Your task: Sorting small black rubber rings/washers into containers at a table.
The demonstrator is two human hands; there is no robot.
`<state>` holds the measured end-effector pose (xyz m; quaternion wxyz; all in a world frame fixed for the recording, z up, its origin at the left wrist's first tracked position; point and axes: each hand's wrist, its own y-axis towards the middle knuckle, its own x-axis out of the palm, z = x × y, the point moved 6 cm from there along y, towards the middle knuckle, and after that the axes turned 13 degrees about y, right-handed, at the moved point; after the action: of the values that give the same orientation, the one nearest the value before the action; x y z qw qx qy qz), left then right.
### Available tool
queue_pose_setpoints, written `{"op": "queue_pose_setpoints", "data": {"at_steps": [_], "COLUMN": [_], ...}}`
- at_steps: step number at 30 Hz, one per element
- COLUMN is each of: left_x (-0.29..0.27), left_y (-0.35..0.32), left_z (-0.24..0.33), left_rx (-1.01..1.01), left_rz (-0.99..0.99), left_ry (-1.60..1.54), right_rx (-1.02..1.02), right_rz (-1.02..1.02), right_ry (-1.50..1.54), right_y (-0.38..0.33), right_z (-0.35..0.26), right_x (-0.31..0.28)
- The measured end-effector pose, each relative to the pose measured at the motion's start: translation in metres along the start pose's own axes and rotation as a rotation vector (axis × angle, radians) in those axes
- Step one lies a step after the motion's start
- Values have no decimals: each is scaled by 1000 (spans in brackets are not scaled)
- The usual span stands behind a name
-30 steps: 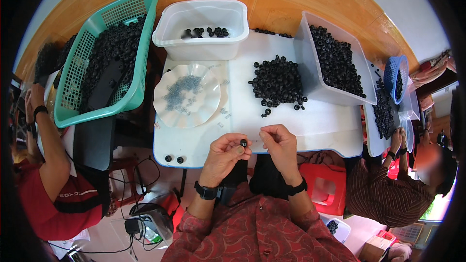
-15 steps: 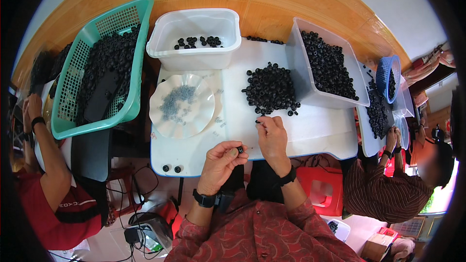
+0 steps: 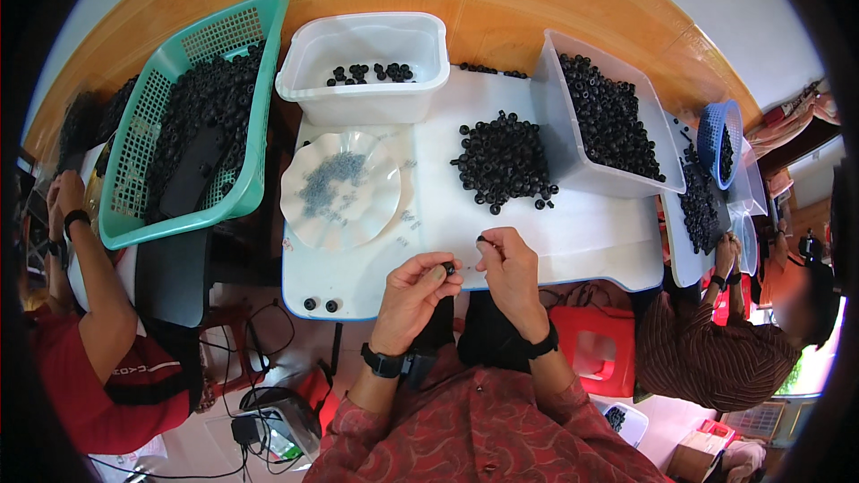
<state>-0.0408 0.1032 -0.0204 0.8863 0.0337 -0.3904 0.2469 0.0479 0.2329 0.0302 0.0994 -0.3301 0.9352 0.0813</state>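
Note:
Between the thumb and fingers of my left hand (image 3: 410, 297) is a small round black part (image 3: 448, 267) with a hole in it. My right hand (image 3: 512, 277) pinches another small black piece (image 3: 482, 239), mostly covered by the fingertips. Both hands hang over the table's near edge, a short gap between them. Beyond my right hand lies a heap of round black parts (image 3: 506, 161) on the white table top (image 3: 429, 206). To the left of the heap stands a wavy-rimmed white dish (image 3: 386, 201) with small clear-grey pieces (image 3: 331, 181) in it.
Along the back are a green basket (image 3: 255, 161) of black parts, a white tub (image 3: 362, 105) with several parts, and a clear bin (image 3: 617, 177) full of them. Two loose parts (image 3: 320, 305) lie at the front-left edge. People work at both sides; a red stool (image 3: 595, 349) stands below.
My right hand has come back toward me from the heap's near edge, the small black piece in its fingers. My left hand has stayed nearly in place, still gripping its part.

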Motion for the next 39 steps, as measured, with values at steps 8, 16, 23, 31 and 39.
{"op": "queue_pose_setpoints", "data": {"at_steps": [8, 16, 23, 31, 39], "left_x": [9, 8, 11, 11, 11], "left_y": [2, 0, 2, 1, -2], "left_z": [2, -1, -1, -5, -8], "left_rx": [14, 23, 35, 30, -8], "left_rz": [31, 26, 13, 15, 20], "left_ry": [38, 41, 30, -64, -225], "right_rx": [34, -104, 67, 88, -6], "right_rz": [-61, -58, 12, 7, -44], "right_ry": [149, 106, 339, 523, 456], "right_y": [-19, -23, -26, -28, -31], "right_z": [-5, -25, -5, -5, -19], "right_x": [2, 2, 1, 8, 11]}}
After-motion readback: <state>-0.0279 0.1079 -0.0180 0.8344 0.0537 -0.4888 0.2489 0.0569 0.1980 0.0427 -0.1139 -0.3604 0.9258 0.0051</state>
